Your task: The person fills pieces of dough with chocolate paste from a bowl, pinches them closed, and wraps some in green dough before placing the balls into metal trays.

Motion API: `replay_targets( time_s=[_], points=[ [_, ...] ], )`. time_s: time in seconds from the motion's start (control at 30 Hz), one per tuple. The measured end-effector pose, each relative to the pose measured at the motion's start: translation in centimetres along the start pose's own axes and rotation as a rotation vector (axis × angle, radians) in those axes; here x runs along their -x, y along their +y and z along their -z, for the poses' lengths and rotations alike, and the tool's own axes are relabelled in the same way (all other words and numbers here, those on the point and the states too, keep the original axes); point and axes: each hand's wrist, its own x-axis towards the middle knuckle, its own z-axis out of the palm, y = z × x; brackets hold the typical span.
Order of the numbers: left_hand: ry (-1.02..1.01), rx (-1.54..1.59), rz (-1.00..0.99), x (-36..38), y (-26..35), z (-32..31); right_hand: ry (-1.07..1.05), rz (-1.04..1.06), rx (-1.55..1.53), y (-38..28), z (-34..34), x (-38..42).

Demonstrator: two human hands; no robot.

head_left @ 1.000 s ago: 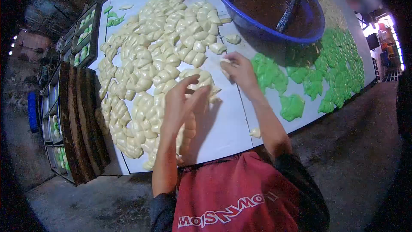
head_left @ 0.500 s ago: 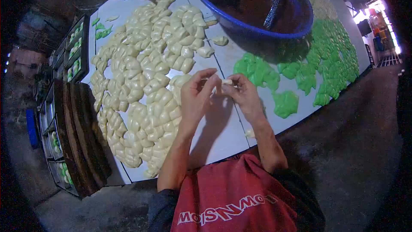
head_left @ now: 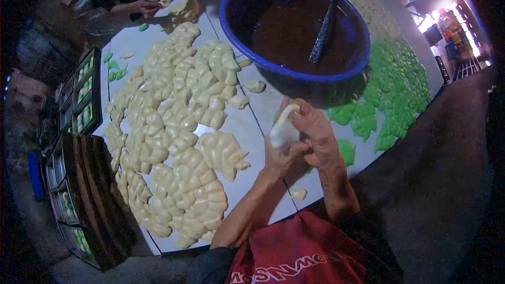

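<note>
A pale, smooth piece of dough [head_left: 284, 132] is held between my two hands in front of the blue basin [head_left: 291, 77]. My left hand [head_left: 278, 159] cups it from below and behind, most of its fingers hidden by the dough. The fingers of my right hand [head_left: 319, 135] pinch the dough's drawn-out upper end. Left of my hands, a broad spread of cream dough pieces [head_left: 173, 121] lies on the white table [head_left: 252, 150]. Green dough pieces [head_left: 395, 87] lie to the right, the nearest green piece [head_left: 346, 151] partly behind my right wrist.
The basin holds a brown mass [head_left: 286, 34] and a dark, long-handled tool [head_left: 324, 29]. Another person's hands [head_left: 149, 6] work with dough at the far left. Compartmented trays [head_left: 84, 92] with green-and-white pieces line the left side. A small dough scrap [head_left: 299, 194] lies near the table's front edge.
A small bit of dough showed between my fingertips; now a larger, stretched piece is visible in both hands. The view has shifted, and the other person's hands show more fully.
</note>
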Motion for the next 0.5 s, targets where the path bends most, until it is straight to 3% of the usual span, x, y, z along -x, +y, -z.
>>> replay_targets(
  time_s=[0.03, 0.07, 0.2, 0.23, 0.27, 0.33, 0.43, 0.5],
  points=[
    [-0.036, -0.025, 0.067, -0.1, 0.1, 0.3, -0.022, 0.024, 0.044, -1.3, -0.2, -1.1],
    [-0.008, -0.030, 0.123, -0.2, 0.5, 0.3, -0.008, 0.188, 0.224, -2.3, 0.8, -3.1],
    [0.075, -0.177, 0.372, -1.1, 4.8, 1.4, -0.025, 0.285, 1.020, -9.0, 3.2, -11.9],
    [0.131, -0.166, 0.401, -1.1, 5.8, 1.8, -0.108, 0.196, 1.154, -9.6, 4.0, -14.0],
    [0.189, -0.154, 0.432, -0.9, 6.4, 2.3, -0.055, 0.100, 1.401, -9.7, 4.0, -15.7],
    [0.223, -0.249, 0.358, -0.8, 5.6, 4.5, -0.225, 0.100, 1.901, -8.8, 5.4, -18.7],
    [0.270, -0.247, 0.396, -0.1, 6.1, 5.1, -0.455, -0.164, 2.064, -7.2, 7.1, -20.6],
    [0.264, -0.251, 0.391, 0.2, 6.0, 5.6, -0.566, -0.152, 1.979, -6.8, 7.7, -20.2]
  ],
)
